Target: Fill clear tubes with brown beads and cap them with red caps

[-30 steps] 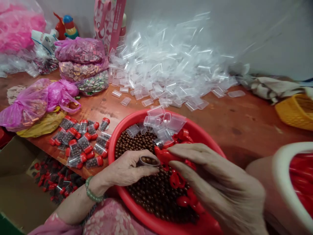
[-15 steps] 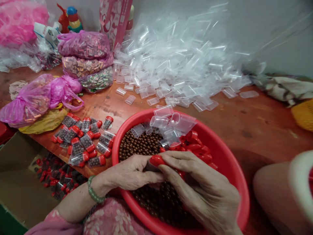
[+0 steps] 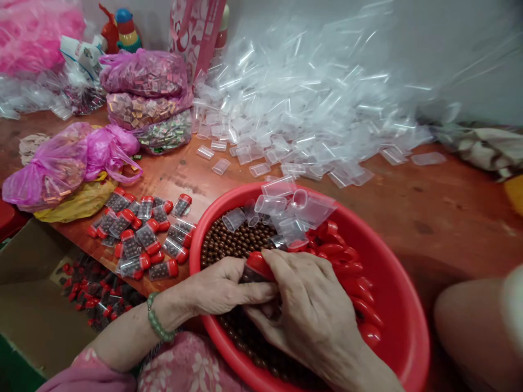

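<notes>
My left hand [image 3: 218, 287] grips a small clear plastic tube with a red cap [image 3: 257, 265], dark balls showing inside. Against its cap and side, my right hand [image 3: 312, 305] presses with bent fingers; its thumb is partly hidden below. Both hands are over a red basin [image 3: 195, 245]. Brown balls [image 3: 229, 239] fill the basin's left part. Loose red caps [image 3: 363, 296] lie along its right side, and several empty clear tubes [image 3: 272, 204] rest at the far rim.
Filled red-capped tubes [image 3: 147, 234] lie on the wooden table [image 3: 461, 218] left of the basin. More sit in a cardboard box [image 3: 28, 288] below. A big heap of clear tubes [image 3: 302, 120] is at the back. Pink bags [image 3: 145, 73] stand back left; a bare knee [image 3: 469, 316] is at right.
My right hand has shifted left and closed further around the capped tube, uncovering more red caps at right. The red cap now stands more upright in my left hand. The view has shifted slightly.
</notes>
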